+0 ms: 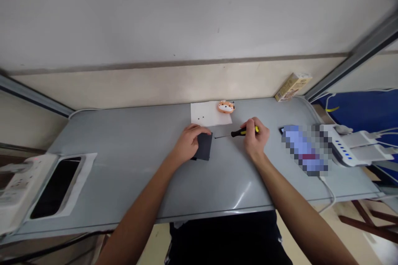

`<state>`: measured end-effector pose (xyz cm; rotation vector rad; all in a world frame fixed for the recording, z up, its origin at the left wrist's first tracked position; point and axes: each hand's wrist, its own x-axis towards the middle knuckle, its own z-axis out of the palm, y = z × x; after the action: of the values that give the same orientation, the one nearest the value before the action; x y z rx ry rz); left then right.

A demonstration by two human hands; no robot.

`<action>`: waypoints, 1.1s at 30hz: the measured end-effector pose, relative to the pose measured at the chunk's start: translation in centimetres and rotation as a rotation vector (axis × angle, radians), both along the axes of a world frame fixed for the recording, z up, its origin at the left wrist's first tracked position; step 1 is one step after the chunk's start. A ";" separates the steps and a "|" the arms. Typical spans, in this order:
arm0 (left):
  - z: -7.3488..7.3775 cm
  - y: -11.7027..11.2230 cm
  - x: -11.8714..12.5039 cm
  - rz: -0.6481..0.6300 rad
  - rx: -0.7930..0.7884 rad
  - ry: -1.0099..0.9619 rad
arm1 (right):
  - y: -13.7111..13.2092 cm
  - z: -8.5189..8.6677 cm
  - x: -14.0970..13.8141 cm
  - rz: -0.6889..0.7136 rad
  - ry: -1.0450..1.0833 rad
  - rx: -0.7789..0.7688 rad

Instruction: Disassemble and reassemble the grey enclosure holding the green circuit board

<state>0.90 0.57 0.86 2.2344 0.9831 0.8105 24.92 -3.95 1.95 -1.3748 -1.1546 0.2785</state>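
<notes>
On the grey table, my left hand (188, 144) grips a thin, dark grey rectangular piece (204, 147) by its left and top edges, fingers curved along it. What exactly this piece is, I cannot make out. A screwdriver (239, 132) with a black and yellow handle is held in my right hand (256, 136), fingers wrapped round the handle. Its thin shaft points left, and the tip lies close to the right edge of the dark piece, apparently just apart from it. Behind both hands lies white paper (205, 116) with a few tiny dark bits on it.
An orange animal-face case (225, 107) sits on the paper's right end. A small box (292, 87) leans by the wall. A blurred-out phone (304, 149) and a white charging station (345, 145) are right; a black-screened phone (57, 186) and a power strip (32, 174) are left.
</notes>
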 end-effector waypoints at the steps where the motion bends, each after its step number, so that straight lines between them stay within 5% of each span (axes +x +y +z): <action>1: 0.1 0.0 0.0 0.001 0.012 0.009 | -0.1 0.0 0.1 0.013 0.007 0.006; 11: 0.7 -0.6 0.5 0.010 0.113 0.082 | -1.4 0.2 -1.8 0.253 0.018 -0.054; 18: 1.7 -1.2 0.4 0.061 0.197 0.084 | -0.9 0.5 -1.3 0.164 0.098 -0.060; 24: 3.1 -2.3 0.9 -0.109 0.158 0.174 | -0.4 1.2 -0.7 0.038 0.184 -0.003; 33: 1.2 -1.4 1.2 -0.050 0.159 0.063 | 0.2 0.9 -0.4 0.009 0.304 -0.009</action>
<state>2.12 -0.80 2.02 2.4235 0.9161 0.8259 24.54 -3.74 2.87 -1.2842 -0.9078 0.4824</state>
